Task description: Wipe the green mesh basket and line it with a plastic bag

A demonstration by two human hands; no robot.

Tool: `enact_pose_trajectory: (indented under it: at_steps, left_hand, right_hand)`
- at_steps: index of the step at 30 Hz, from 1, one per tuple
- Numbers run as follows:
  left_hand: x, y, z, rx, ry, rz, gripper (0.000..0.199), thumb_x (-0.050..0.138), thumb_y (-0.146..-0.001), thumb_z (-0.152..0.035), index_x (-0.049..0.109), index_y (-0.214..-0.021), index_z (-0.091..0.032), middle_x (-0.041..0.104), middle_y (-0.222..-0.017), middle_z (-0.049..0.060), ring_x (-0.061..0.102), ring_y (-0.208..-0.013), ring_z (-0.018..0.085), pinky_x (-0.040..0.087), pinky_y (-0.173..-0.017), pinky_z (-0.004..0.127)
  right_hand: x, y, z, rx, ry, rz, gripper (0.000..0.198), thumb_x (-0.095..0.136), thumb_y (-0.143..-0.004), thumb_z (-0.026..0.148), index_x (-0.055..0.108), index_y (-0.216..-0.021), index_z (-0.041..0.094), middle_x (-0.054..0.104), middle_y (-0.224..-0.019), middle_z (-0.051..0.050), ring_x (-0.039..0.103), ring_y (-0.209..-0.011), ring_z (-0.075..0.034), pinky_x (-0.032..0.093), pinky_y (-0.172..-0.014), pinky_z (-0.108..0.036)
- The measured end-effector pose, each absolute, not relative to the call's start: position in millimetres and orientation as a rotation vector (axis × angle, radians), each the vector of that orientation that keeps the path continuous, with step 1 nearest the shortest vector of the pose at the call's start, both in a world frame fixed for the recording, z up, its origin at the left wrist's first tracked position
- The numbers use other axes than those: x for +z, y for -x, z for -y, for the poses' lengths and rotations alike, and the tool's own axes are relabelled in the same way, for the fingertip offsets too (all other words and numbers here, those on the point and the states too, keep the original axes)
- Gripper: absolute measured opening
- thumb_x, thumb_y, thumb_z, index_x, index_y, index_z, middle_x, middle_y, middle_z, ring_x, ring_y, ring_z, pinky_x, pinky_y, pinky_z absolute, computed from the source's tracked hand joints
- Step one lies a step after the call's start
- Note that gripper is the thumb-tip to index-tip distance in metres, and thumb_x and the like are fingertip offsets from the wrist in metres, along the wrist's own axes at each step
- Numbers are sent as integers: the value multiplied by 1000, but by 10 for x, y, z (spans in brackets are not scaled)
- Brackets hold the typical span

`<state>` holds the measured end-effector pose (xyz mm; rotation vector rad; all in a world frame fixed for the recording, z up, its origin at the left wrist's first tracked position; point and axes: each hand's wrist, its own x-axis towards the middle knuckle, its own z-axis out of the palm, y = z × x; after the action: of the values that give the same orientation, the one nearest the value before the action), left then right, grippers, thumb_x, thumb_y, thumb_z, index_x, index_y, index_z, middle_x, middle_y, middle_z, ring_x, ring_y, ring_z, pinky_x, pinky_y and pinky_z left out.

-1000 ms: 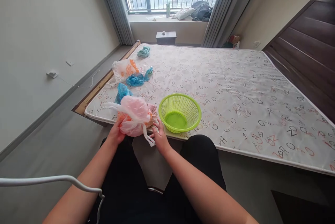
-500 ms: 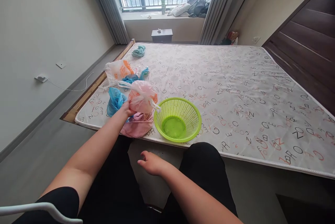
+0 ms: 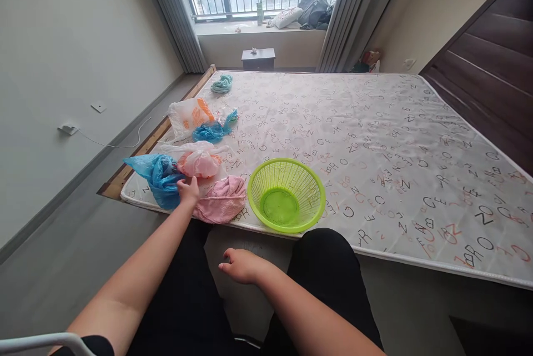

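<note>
Any contents of the blue plastic bag (image 3: 162,186) at the near left corner of the mattress (image 3: 375,150) are hidden; its near right corner is cut off. The nightstand (image 3: 266,54) bears a white item (image 3: 254,51) too small to identify.

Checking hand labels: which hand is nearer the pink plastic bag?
Left. The left hand is at the near side of the pink plastic bag; contact is unclear. The right hand is farther back toward the person, short of the mattress.

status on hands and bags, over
Left hand at nearer crumpled blue plastic bag, grip unclear. Right hand holding nothing. Translucent pink plastic bag alongside. Crumpled pink cloth close by.
</note>
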<state>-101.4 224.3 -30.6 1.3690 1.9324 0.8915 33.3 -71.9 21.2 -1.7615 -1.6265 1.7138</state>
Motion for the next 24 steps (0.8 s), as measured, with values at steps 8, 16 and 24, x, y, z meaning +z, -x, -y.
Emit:
enact_pose_trajectory:
  at_steps: [8, 16, 24]
  left_hand:
    - [-721, 831, -1308, 145, -2099, -1472, 68, 77, -73, -25, 56, -136, -14, 50, -149, 22, 38, -147, 40, 28, -121, 47]
    - [-343, 929, -715, 152, -1758, -1213, 25, 74, -68, -21, 69, -92, -16, 72, -86, 5, 67, -93, 26, 51, -85, 33]
    - [143, 1205, 14, 311, -923, -781, 55, 82, -60, -33, 67, -111, -18, 74, -101, 8, 70, -87, 22, 52, -79, 31]
  right_hand:
    - [-64, -287, 732, 1561, 1848, 1711, 47, 59, -95, 45, 66, -131, 16, 73, -122, -18, 70, -115, -35, 54, -96, -45]
    - [-351, -319, 597, 1074, 1845, 1347, 118, 88, -70, 31, 19, -165, 18, 22, -168, -24, 23, -158, -37, 28, -125, -51]
    - [-271, -350, 746, 924, 1524, 1472, 124, 91, -55, 23, 29, -162, 26, 24, -169, -17, 24, -158, -35, 28, -126, -51]
